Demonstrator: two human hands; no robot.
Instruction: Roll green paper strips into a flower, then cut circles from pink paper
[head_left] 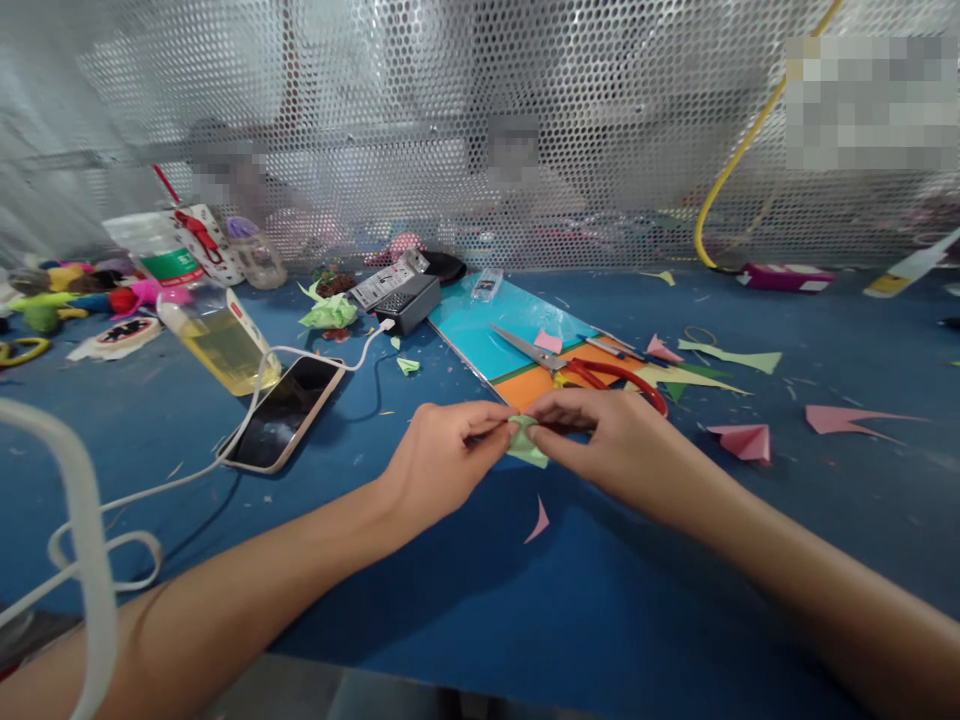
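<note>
1. Both hands meet over the blue desk: your left hand and right hand each pinch the same small piece of light green paper between thumb and fingertips, held just above the desk surface in front of you.
2. Your left hand grips the paper's left edge, your right hand its right edge and top; the fingers hide most of the sheet, so you cannot tell how many folds it already carries.
3. Judge the paper as very light, thin and limp. It should crease readily and tear if pulled apart, so hold it near the fold line with fingertips only, not by a loose corner.
4. It will likely slip little against dry skin, but a draught or a careless release could send it off among the scraps.
5. Just beyond your right hand lie red-handled scissors on a turquoise and orange sheet.
6. Pink paper offcuts sit to the right, and one small pink sliver lies directly below your hands.
7. To the left rests a smartphone, face up, with a white cable plugged in; a bottle of yellow liquid lies beside it.
8. A perforated metal screen closes the far side of the desk.
</note>
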